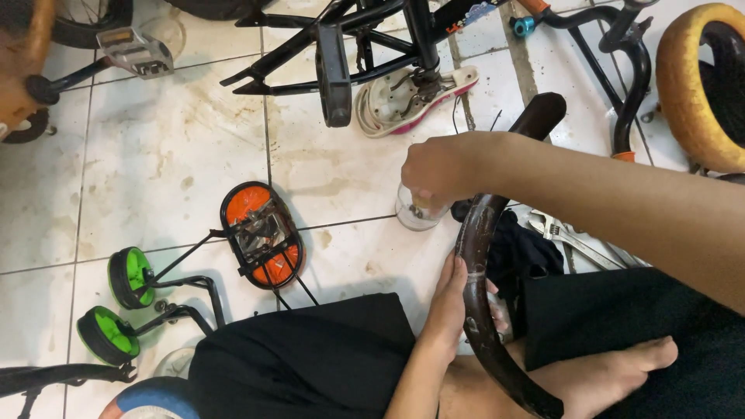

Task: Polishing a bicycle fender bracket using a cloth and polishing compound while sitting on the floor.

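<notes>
While dipping right hand fingertips, bunched together, into the small clear jar on the tiled floor, with left hand fingers wrapped around the dark curved fender: risk of tipping that jar.

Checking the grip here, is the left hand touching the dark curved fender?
Touching. The head view shows the left hand wrapped against the dark curved fender, fingers pressed on its edge with no gap.
</notes>
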